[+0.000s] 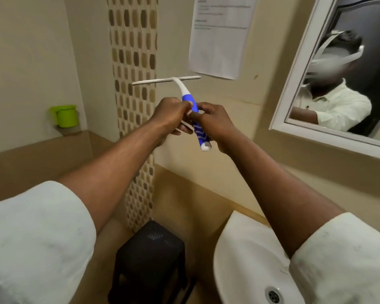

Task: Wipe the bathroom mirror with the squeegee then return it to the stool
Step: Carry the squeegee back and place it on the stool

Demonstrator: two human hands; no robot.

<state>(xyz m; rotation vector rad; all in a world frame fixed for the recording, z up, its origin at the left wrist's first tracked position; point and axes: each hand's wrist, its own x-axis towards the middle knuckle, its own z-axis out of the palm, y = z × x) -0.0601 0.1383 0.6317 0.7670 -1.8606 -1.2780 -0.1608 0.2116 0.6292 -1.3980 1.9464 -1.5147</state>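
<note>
Beige tiled walls (31,51), mosaic strip (133,62), white sink (239,249)

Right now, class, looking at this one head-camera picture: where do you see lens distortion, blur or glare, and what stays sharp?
Head view: wide-angle bending bows the mirror frame and the walls outward; the notice on the wall is too soft to read; the face reflected in the mirror is blurred out; lighting is soft and even, with no strong glare; the squeegee, gripped by the left hand and right hand, is fairly sharp.
</note>
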